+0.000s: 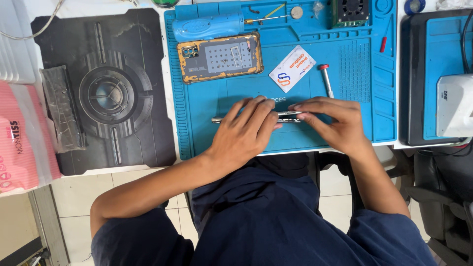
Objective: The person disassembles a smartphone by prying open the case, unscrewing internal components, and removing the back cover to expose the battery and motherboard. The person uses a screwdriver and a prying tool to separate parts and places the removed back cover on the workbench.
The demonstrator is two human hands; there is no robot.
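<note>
Both hands grip a thin silver phone frame point(219, 119), held on its edge above the blue repair mat point(354, 98). My left hand point(244, 133) wraps the frame's left half, fingers over the top. My right hand point(332, 120) pinches the right half, fingertips meeting the left hand's near the middle. Most of the frame is hidden behind the fingers.
On the mat lie a phone back housing with an orange rim point(220, 57), a white card point(292, 68), a red-capped screwdriver point(325, 79) and a blue tool point(208, 26). A dark mouse pad point(106, 93) lies left, a pink packet point(22, 143) far left, a white device point(454, 106) right.
</note>
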